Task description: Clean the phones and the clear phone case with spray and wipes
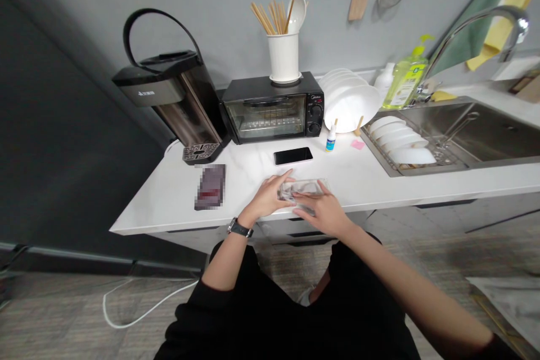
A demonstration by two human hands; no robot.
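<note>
A clear plastic phone case [304,188] lies near the front edge of the white counter [169,197]. My left hand [270,196] grips its left end, fingers curled over it. On its near side rests my right hand [323,212], fingers bent and pressing on the case. A black phone [293,155] lies flat just beyond the case. A small dropper bottle [331,139] and a pink pad [358,144] stand further back to the right.
A dark pixelated packet [210,187] lies to the left. Behind stand a kettle dispenser [177,101], a toaster oven [272,109] with a utensil holder [284,56], stacked plates [350,102], and a sink [464,129] with dishes.
</note>
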